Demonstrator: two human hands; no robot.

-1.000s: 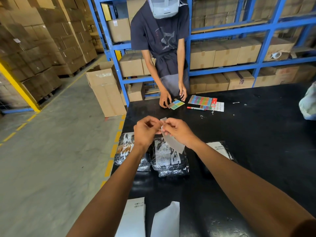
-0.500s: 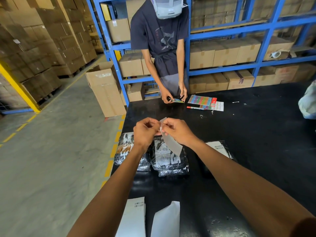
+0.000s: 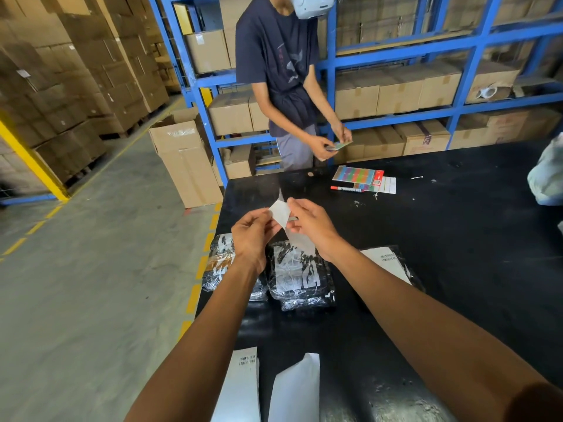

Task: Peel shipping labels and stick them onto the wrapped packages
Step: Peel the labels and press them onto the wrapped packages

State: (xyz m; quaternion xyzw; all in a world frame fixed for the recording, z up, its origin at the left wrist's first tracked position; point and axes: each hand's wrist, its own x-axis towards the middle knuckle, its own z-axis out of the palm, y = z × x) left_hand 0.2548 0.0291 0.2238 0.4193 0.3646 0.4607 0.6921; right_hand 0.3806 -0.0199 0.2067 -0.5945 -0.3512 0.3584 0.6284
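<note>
Both hands are held up over the black table (image 3: 426,239). The left hand (image 3: 251,236) is pinching a corner of the label (image 3: 280,212), and the right hand (image 3: 310,223) is pinching its backing strip (image 3: 301,243). Below them three wrapped packages (image 3: 300,277) are lying side by side.

I see glossy, crinkled plastic wrap on the packages (image 3: 300,277), a matt paper label (image 3: 280,212), a matt black surface (image 3: 441,226), and blue painted-metal shelving (image 3: 396,56) holding cardboard boxes (image 3: 396,92).

left hand (image 3: 251,236), right hand (image 3: 311,224), both pinching
</note>
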